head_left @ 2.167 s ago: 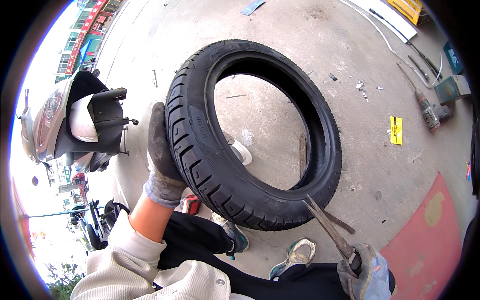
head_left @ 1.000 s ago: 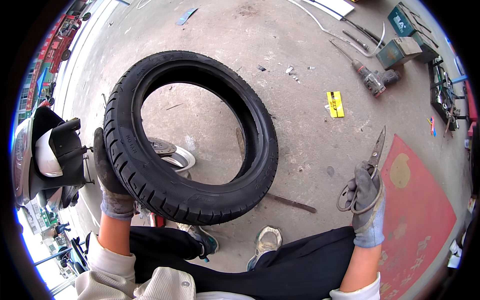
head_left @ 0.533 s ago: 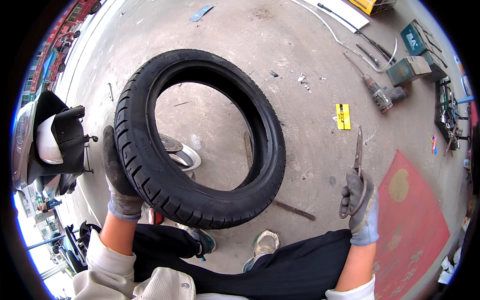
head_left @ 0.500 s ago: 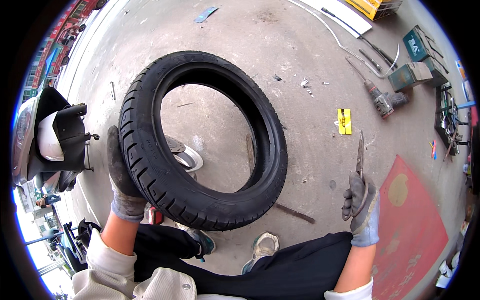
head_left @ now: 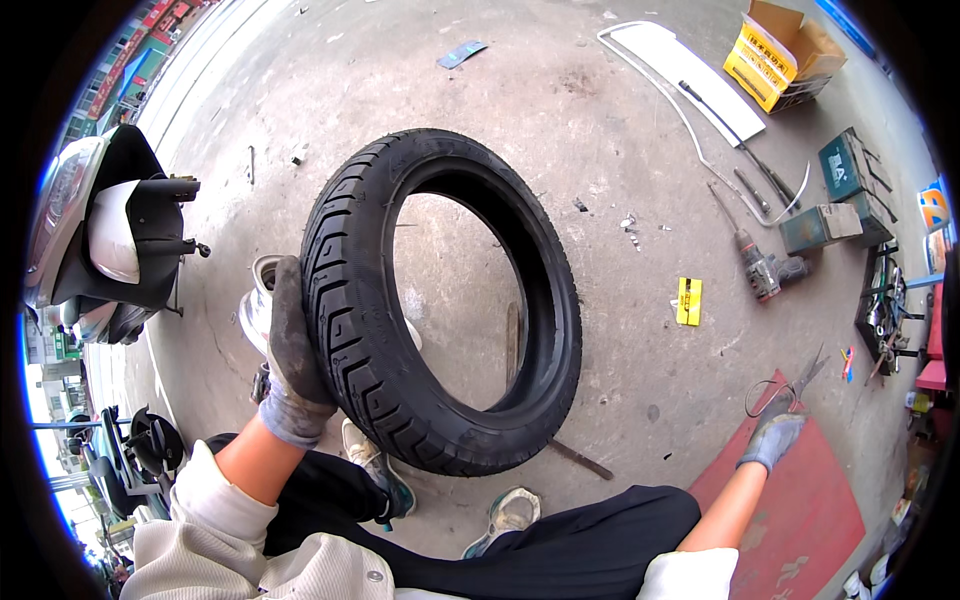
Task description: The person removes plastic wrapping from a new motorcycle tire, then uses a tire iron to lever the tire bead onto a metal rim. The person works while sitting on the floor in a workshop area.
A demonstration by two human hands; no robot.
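Observation:
A black tyre (head_left: 343,330) stands tilted in front of me, with bare concrete showing through its opening. My left hand (head_left: 295,360), in a grey work glove, grips the tyre's left tread side. Far out to the right, my gloved right hand (head_left: 778,430) is at a pair of scissors (head_left: 806,378) over the corner of the red mat. The scissors' blades are spread and one handle loop shows beside the fingers, which look closed around the other. A pale wheel rim (head_left: 252,318) lies on the floor behind the tyre, mostly hidden by it and my left hand.
A cordless drill (head_left: 764,272), a yellow packet (head_left: 689,301) and green boxes (head_left: 822,228) lie to the right. A yellow carton (head_left: 770,65) stands far right. A flat metal bar (head_left: 582,459) is near my shoes. A scooter (head_left: 120,230) stands at left; a red mat (head_left: 800,500) lies at right.
My right hand has moved right and outward with the scissors, whose blades have spread. The tyre, in my left hand, has shifted slightly right and turned, showing more tread and uncovering the rim.

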